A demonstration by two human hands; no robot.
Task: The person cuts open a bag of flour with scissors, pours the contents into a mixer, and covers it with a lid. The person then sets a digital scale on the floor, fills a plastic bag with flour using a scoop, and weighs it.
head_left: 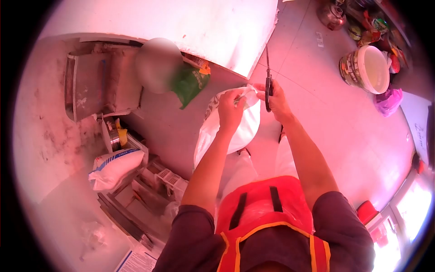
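Note:
A white bag (pixel 244 131) with some dark print hangs in front of my legs. My left hand (pixel 231 109) is closed on its gathered top edge. In my right hand (pixel 278 103) is a pair of scissors (pixel 268 88) with dark handles, the blades pointing up and away from the bag. The fingertips of my right hand reach to the bag's top corner; whether they pinch it I cannot tell. Below, a red apron (pixel 265 204) with yellow trim covers my front.
Ahead is a white tabletop (pixel 217 31), with a green bag (pixel 191 84) beneath its edge. Left stand a filled white sack (pixel 118 168) and shelving (pixel 131 199). On the right are a white bucket (pixel 366 68), a purple plastic bag (pixel 389 102) and a metal kettle (pixel 331 17).

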